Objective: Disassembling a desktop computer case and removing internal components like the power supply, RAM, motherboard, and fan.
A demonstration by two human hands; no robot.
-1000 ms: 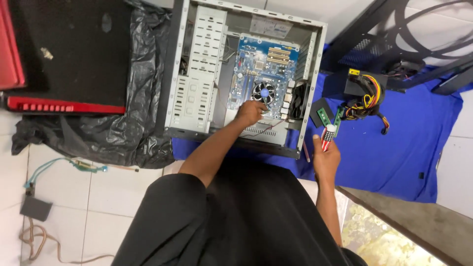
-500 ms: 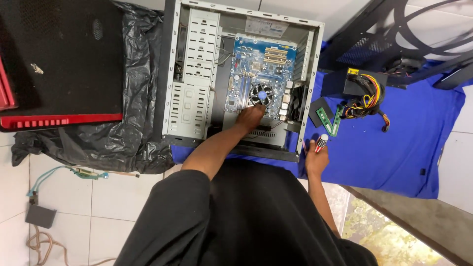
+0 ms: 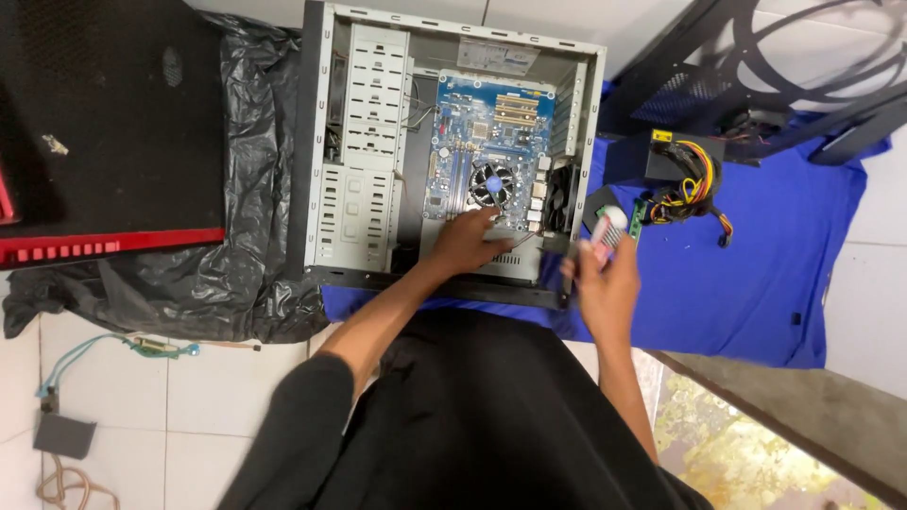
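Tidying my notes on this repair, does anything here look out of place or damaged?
Nothing looks damaged. The power supply lies outside the open case on the blue cloth, its wires loose. The left hand is inside the case; the right hand holds a small tool.

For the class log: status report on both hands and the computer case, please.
Left hand inside open computer case, on blue circuit board below the fan. Right hand outside, gripping a red-and-white tool. Loose cable bundle on blue cloth.
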